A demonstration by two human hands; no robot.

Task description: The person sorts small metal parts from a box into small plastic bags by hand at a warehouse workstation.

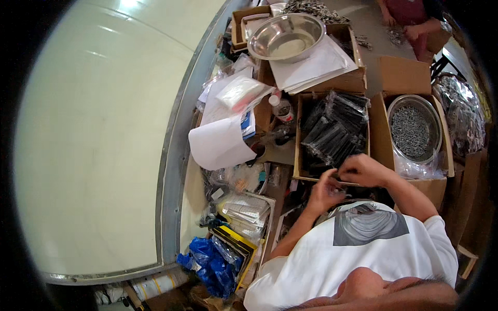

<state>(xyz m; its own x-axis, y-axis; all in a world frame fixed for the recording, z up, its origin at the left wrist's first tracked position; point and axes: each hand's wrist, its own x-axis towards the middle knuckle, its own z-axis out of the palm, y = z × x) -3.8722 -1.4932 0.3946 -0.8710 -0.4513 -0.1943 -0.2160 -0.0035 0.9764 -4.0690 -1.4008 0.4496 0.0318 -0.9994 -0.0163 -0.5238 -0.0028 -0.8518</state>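
Both hands meet at the near edge of a cardboard box (296, 155) filled with black strips in clear plastic bags (337, 129). My left hand (324, 194) is curled, its fingertips close to the right hand's. My right hand (363, 170) reaches in from the right with its fingers pinched together. Whatever lies between the fingers of either hand is too small and dark to name. To the right, a second cardboard box holds a round metal bowl (415, 129) full of small grey screw-like pieces.
A wide steel basin (286, 39) stands on white papers (311, 70) at the back. Left of the boxes are a small bottle (282, 110), a plastic-wrapped packet (241, 94) and a blue plastic bag (210, 264). Another person's hand (423, 29) is at the far right.
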